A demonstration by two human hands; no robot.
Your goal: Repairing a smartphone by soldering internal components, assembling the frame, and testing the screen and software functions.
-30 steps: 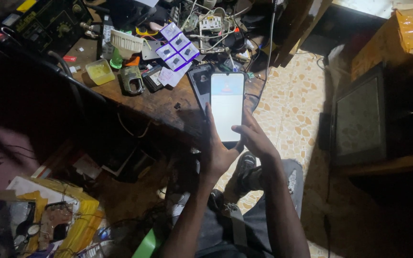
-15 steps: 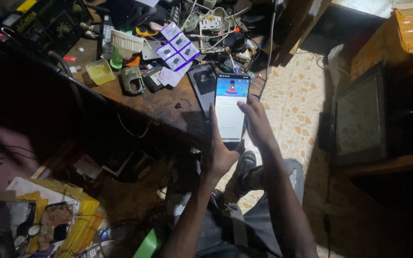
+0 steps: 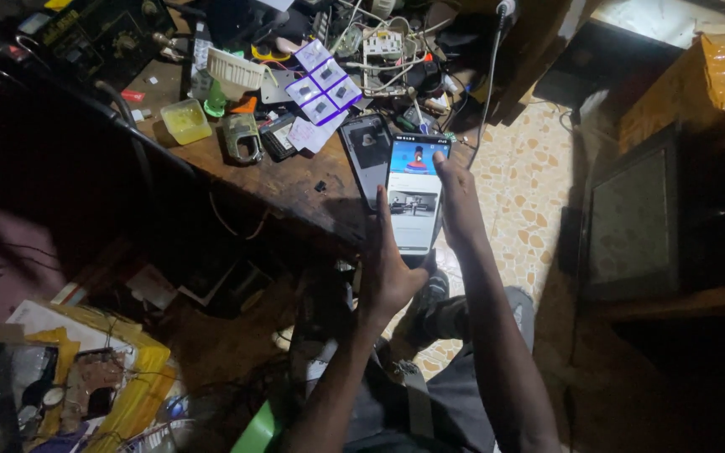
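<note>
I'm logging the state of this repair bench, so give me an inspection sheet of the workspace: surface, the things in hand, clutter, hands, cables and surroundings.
Surface: dark wooden bench, worn, crowded toward the back.
Things in hand: lit smartphone held upright over the bench edge; a second, dark phone lies on the bench beside it.
Clutter: yellow tub, metal clamp-like part, purple-edged cards, white basket.
Hands: left hand grips the smartphone's lower left side; right hand holds its right edge.
Cables: white cable hanging down; tangled wires at the back.
Surroundings: patterned tile floor, dark framed panel at right.
</note>
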